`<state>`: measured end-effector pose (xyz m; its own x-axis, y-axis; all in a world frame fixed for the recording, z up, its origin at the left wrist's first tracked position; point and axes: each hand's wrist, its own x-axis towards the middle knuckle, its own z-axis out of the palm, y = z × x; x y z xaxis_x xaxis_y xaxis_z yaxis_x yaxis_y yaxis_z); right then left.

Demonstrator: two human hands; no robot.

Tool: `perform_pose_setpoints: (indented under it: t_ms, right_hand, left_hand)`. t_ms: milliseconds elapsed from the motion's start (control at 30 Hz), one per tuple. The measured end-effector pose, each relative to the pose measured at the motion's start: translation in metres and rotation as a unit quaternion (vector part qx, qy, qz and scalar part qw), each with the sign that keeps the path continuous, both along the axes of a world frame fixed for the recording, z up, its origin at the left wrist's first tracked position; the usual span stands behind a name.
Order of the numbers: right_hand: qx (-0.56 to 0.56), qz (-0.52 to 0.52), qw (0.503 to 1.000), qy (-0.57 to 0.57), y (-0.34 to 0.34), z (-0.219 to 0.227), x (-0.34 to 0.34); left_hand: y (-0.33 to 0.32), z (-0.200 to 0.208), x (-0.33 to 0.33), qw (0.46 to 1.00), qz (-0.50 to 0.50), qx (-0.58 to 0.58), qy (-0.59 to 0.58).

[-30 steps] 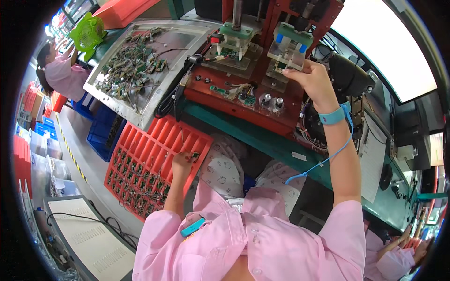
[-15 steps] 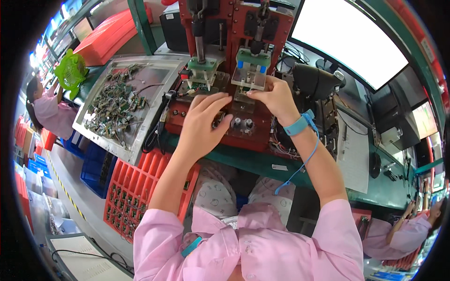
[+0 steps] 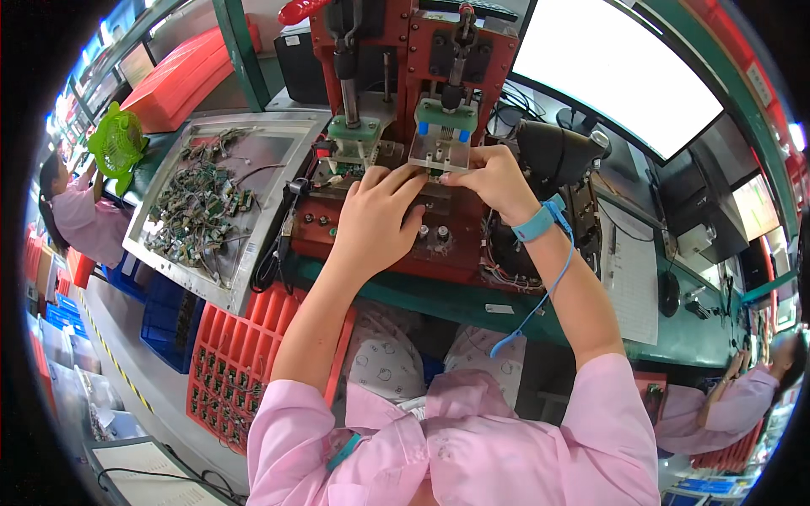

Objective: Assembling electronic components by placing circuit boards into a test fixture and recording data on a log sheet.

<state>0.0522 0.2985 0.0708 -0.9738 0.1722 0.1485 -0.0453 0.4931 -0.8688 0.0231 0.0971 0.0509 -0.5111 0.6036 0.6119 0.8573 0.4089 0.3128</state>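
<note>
Both my hands work at a red test fixture point(image 3: 363, 232) with two upright toggle clamps. My left hand point(image 3: 378, 221) reaches in at the front, fingers stretched towards the right-hand station and thumb apart; nothing shows in its grasp. My right hand point(image 3: 499, 187), with a blue wrist strap point(image 3: 533, 224), has thumb and forefinger closed together at the right edge of the clear press plate point(image 3: 440, 152). Whatever lies between those fingertips is too small and hidden to name. Left of this plate is a second green press head point(image 3: 353, 133) under its own clamp.
A metal-framed tray point(image 3: 240, 278) heaped with small wired circuit boards point(image 3: 202, 202) stands left. Below it is a red slotted bin point(image 3: 291, 308) with more boards. A monitor point(image 3: 616, 72), a black mouse point(image 3: 669, 295) and paper sheets point(image 3: 631, 278) sit right. Co-workers are at both sides.
My left hand has moved right, its fingertips now by the right-hand station. The right hand stays at the clear plate's edge. The whole view has shifted slightly.
</note>
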Motion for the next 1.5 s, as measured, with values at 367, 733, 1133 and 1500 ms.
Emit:
perform_pose_setpoints:
  t_ms: [367, 733, 1133, 1500]
  right_hand:
    - [-0.138, 0.033, 0.988, -0.062, -0.003, 0.019, 0.02]
    - [0.064, 0.08, 0.993, 0.066, 0.015, -0.004, 0.009]
    - [-0.081, 0.061, 0.994, 0.051, 0.0, -0.005, 0.005]
    - [0.103, -0.06, 0.99, 0.076, -0.008, -0.017, 0.006]
  left_hand:
    - [-0.003, -0.005, -0.011, 0.999, -0.029, 0.023, 0.024]
    - [-0.003, -0.007, -0.01, 0.998, -0.036, 0.047, 0.021]
    - [-0.002, -0.003, -0.009, 1.0, -0.013, -0.006, -0.008]
    - [-0.003, -0.007, -0.008, 1.0, -0.021, 0.016, -0.01]
